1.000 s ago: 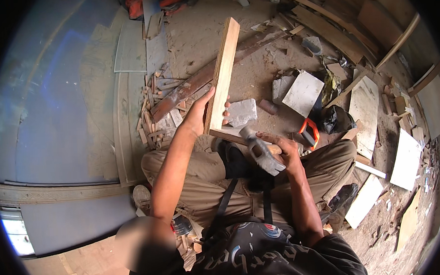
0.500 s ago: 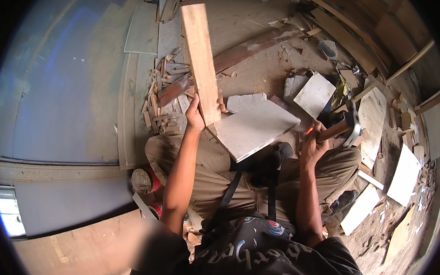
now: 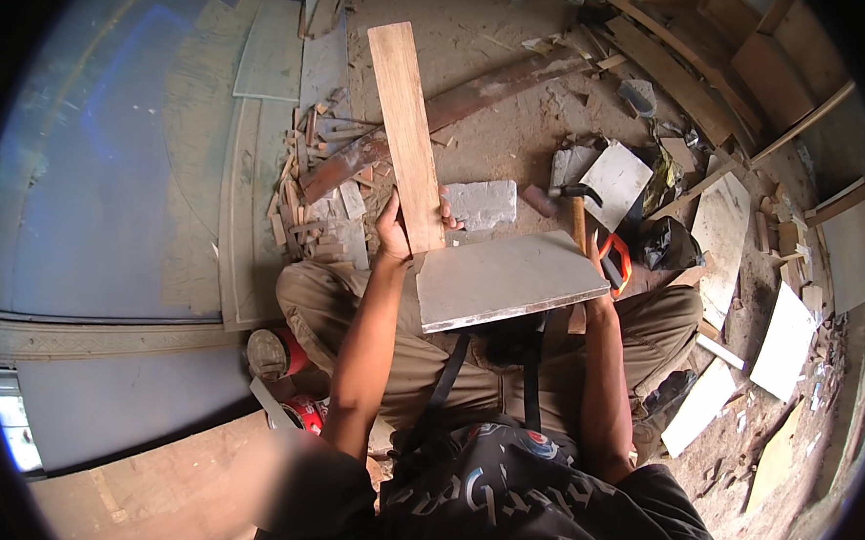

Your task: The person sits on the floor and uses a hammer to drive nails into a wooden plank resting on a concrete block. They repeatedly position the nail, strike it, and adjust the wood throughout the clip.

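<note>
My left hand (image 3: pixel 396 228) is closed round the lower end of a light wooden plank (image 3: pixel 408 134), its fingertips showing on the far side. A flat grey board (image 3: pixel 511 278) meets the plank's foot at roughly a right angle and lies over my lap. At the board's right end is my right hand (image 3: pixel 599 271), partly hidden behind the edge. It grips a claw hammer (image 3: pixel 578 218) by its wooden handle, the dark head pointing up and away; part of the handle passes behind the board. An orange-edged object (image 3: pixel 623 262) sits just right of this hand.
A pale block (image 3: pixel 483 206) lies on the dirt floor beyond the board. Wood offcuts (image 3: pixel 319 242) are heaped at left, near a long reddish beam (image 3: pixel 520 82). White panels (image 3: pixel 788 339) and scraps are scattered at right. A red can (image 3: pixel 276 354) stands beside my left knee.
My right hand has come left to the board's right end, and the hammer has swung from pointing right to upright. The board has turned, its near edge now nearly level. The plank has tilted slightly.
</note>
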`<state>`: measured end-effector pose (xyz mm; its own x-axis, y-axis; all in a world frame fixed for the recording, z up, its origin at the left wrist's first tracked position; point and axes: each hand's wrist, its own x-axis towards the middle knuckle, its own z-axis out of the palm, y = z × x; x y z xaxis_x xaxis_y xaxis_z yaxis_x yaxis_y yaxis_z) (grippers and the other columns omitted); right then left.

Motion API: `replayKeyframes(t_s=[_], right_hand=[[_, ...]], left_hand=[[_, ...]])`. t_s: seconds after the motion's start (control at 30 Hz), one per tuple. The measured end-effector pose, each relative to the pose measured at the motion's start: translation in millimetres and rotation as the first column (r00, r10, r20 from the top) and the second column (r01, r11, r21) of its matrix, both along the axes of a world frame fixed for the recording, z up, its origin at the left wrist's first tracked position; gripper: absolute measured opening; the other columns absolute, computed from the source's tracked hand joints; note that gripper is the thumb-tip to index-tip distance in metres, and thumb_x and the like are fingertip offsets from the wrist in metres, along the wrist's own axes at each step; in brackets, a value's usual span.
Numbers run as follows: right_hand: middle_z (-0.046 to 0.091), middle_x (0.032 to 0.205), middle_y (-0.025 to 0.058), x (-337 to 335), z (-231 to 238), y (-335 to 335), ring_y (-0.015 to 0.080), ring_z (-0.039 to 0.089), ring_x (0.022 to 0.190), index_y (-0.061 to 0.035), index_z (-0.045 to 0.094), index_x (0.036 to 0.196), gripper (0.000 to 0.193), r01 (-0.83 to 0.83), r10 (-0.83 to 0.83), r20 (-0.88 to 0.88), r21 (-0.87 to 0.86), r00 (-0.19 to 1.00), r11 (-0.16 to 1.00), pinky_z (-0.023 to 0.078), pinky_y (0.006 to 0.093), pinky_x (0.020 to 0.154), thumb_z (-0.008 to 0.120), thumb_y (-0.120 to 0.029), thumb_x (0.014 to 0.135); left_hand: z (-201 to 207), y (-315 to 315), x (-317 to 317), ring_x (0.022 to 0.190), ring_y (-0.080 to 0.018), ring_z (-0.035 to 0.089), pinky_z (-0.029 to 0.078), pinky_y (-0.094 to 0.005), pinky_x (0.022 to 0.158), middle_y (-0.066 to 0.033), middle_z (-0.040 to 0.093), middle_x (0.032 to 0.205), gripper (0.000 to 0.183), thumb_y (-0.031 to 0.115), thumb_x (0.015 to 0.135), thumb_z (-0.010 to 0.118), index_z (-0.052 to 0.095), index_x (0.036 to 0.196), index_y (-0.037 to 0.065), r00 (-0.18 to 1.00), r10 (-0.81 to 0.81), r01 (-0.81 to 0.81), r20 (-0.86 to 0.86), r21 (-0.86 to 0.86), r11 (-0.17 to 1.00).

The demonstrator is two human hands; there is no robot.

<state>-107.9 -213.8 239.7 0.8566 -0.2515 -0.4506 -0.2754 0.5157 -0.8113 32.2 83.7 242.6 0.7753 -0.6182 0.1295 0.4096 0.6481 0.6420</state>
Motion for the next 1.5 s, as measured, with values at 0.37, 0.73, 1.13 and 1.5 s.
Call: replayKeyframes(t_s=[0.37, 0.73, 1.13, 1.5], right_hand=[[0.061, 0.090, 0.0064, 1, -54, -14, 0.0146, 0.061, 0.077, 0.0001, 0.060, 0.109, 0.036, -0.096, 0.107, -0.062, 0.163, 0.992, 0.982, 0.049, 0.0269, 0.067, 0.057, -0.030, 0.089], [0.043, 0.062, -0.0060, 0, -70, -32, 0.0031, 0.036, 0.044, -0.0051, 0.056, 0.094, 0.035, -0.059, 0.050, -0.084, -0.109, 0.995, 0.992, 0.029, 0.0206, 0.041, 0.046, -0.038, 0.099], [0.040, 0.056, -0.0092, 2, -69, -33, 0.0011, 0.033, 0.042, -0.0043, 0.064, 0.092, 0.032, -0.070, 0.066, -0.056, -0.068, 0.996, 0.995, 0.027, 0.0192, 0.040, 0.049, -0.032, 0.098], [0.042, 0.054, -0.0082, -5, -32, -35, 0.0023, 0.036, 0.040, -0.0082, 0.060, 0.082, 0.027, -0.054, 0.051, -0.020, -0.258, 0.998, 0.965, 0.028, 0.0205, 0.039, 0.060, -0.034, 0.091]], left_hand=[[-7, -3, 7, 0.092, -0.0298, 0.065, 0.053, -0.0426, 0.084, -0.0194, 0.063, 0.112, 0.073, 0.060, 0.097, 0.028, 0.045, 0.131, -0.004, 0.973, 0.224, -0.191, -0.058, 0.345, 0.919], [-68, -35, -27, 0.111, -0.0278, 0.061, 0.049, -0.0396, 0.095, -0.0143, 0.064, 0.119, 0.046, 0.032, 0.098, 0.040, 0.057, 0.124, -0.002, 0.875, 0.260, -0.232, -0.408, 0.116, 0.966], [-23, -25, -49, 0.101, -0.0276, 0.065, 0.052, -0.0378, 0.090, -0.0166, 0.066, 0.111, 0.045, 0.028, 0.097, 0.038, 0.058, 0.120, -0.006, 0.886, 0.272, -0.269, -0.375, 0.062, 0.961], [-30, -26, -46, 0.121, -0.0330, 0.053, 0.041, -0.0438, 0.104, -0.0199, 0.054, 0.132, 0.060, 0.012, 0.081, 0.055, 0.043, 0.138, -0.001, 0.887, 0.074, -0.003, -0.456, 0.155, 0.988]])
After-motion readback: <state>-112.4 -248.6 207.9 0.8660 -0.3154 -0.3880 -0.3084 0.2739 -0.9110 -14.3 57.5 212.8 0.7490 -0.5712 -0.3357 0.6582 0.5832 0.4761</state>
